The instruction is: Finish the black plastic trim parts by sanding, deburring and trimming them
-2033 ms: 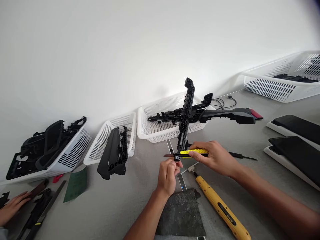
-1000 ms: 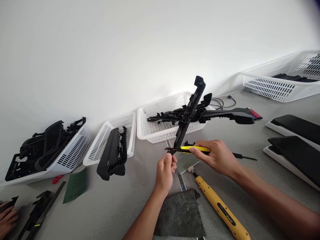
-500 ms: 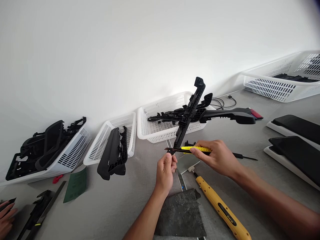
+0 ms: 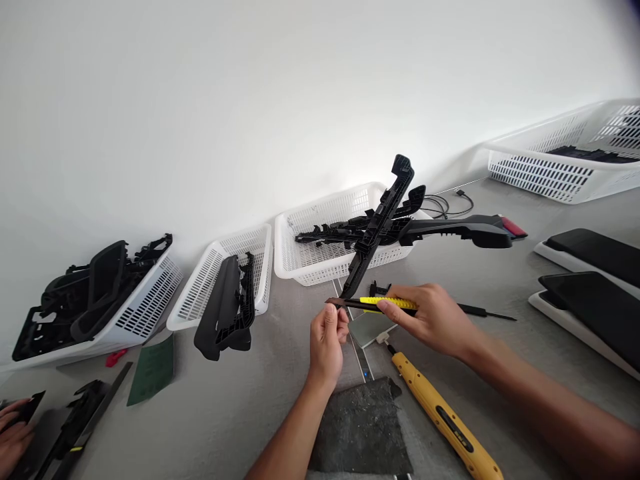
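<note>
- At the far left edge of the grey table [image 4: 240, 400], another person's hand [image 4: 13, 437] rested on flat black pieces, beside a long black strip [image 4: 83, 427].
- Next stood a white slotted plastic basket [image 4: 145, 307] heaped with black moulded plastic frames, with a small red clip [image 4: 115, 358] and a dark green square pad [image 4: 151, 370] lying in front of it.
- Further right, a second white basket [image 4: 210, 280] had a black ribbed plastic panel [image 4: 227, 310] leaning out over its front rim.
- Near the middle, the left hand [image 4: 326, 347] was closed on the lower end of a long black ribbed plastic bar [image 4: 377, 227], held above the table and tilted up to the right in front of a third white basket [image 4: 325, 250].
- The right hand [image 4: 435, 320] gripped a yellow-and-black utility knife [image 4: 377, 304], its blade touching the bar's lower end just above the left fingers.
- Below the hands lay a dark grey abrasive pad [image 4: 363, 427] and a yellow pen-shaped power tool [image 4: 443, 420].
- At the right, black flat panels [image 4: 590, 300] sat on white trays, and a fourth white basket [image 4: 555, 170] stood behind them.
</note>
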`<action>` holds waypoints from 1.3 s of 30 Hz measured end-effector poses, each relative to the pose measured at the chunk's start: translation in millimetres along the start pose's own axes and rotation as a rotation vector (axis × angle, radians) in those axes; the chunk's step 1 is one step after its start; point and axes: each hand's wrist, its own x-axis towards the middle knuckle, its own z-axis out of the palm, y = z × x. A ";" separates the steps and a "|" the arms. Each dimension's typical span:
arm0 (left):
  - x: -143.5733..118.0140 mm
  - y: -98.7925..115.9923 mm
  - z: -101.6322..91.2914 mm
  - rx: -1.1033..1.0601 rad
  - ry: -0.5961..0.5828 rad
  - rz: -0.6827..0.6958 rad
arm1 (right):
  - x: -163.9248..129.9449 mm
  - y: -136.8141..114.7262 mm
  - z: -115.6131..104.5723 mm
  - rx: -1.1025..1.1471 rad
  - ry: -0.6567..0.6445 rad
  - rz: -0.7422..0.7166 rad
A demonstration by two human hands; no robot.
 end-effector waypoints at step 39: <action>-3.4 -2.9 -1.2 0.104 -0.092 -0.031 | 2.1 1.4 2.0 0.053 -0.025 -0.024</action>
